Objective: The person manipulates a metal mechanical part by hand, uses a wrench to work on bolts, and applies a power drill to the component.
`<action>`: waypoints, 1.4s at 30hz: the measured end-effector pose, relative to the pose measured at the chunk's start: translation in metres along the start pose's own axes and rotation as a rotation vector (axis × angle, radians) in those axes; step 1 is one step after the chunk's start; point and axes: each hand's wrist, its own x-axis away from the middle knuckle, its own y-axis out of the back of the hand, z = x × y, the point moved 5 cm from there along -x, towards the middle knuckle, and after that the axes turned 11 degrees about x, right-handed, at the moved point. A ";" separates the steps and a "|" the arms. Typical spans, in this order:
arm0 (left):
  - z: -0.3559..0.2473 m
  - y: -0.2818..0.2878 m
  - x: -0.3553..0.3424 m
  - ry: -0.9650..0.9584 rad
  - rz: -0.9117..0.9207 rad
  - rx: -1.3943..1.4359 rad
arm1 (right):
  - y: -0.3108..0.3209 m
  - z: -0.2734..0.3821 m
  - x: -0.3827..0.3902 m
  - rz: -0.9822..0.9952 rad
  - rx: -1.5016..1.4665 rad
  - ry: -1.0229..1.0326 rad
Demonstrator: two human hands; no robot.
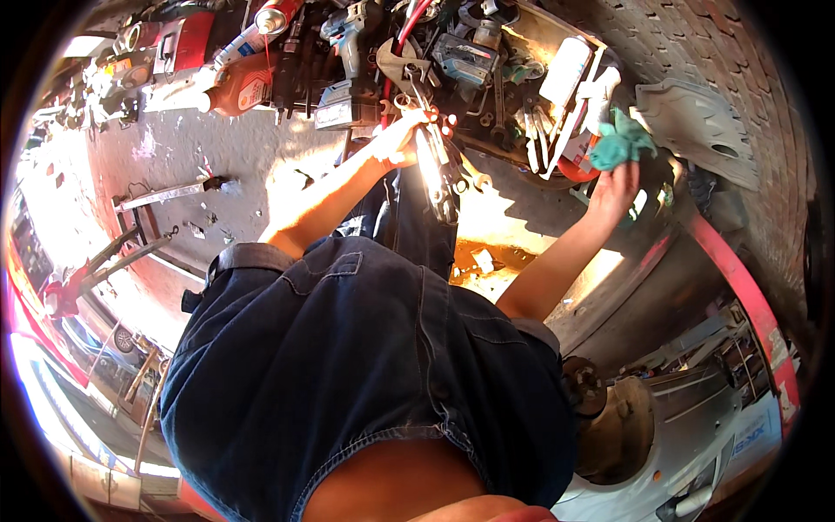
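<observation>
Ahead of my body, my left hand (402, 139) is closed around a bunch of metal wrenches (441, 174), which hang down in bright sunlight. Just past its fingers lies a large adjustable wrench (402, 65) at the bench edge. Off to the right, my right hand (616, 187) grips a crumpled green rag (623, 142). The rag is beside an orange-red round item (577, 163) and white-handled tools (539, 130) at the bench's right end.
Cordless drills (348, 43), an orange-brown bottle (239, 87) and a spray can (277, 16) crowd the bench. A white bottle (565, 70) stands right of them. A metal stand (143, 204) is on the floor at left. A red bar (739, 278) curves along the right, near a silver vehicle (687, 435).
</observation>
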 end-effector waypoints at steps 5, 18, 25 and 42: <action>0.001 -0.006 0.000 0.009 0.035 0.002 | -0.051 -0.050 0.003 0.741 1.076 -0.044; 0.000 -0.009 0.003 -0.012 -0.024 -0.025 | -0.130 -0.128 -0.020 0.377 1.267 0.700; 0.005 -0.016 0.002 -0.024 0.009 0.001 | 0.057 -0.046 0.053 0.082 0.421 -0.267; 0.003 -0.018 -0.011 0.028 -0.202 -0.131 | 0.172 -0.259 0.360 -0.479 -0.171 -0.764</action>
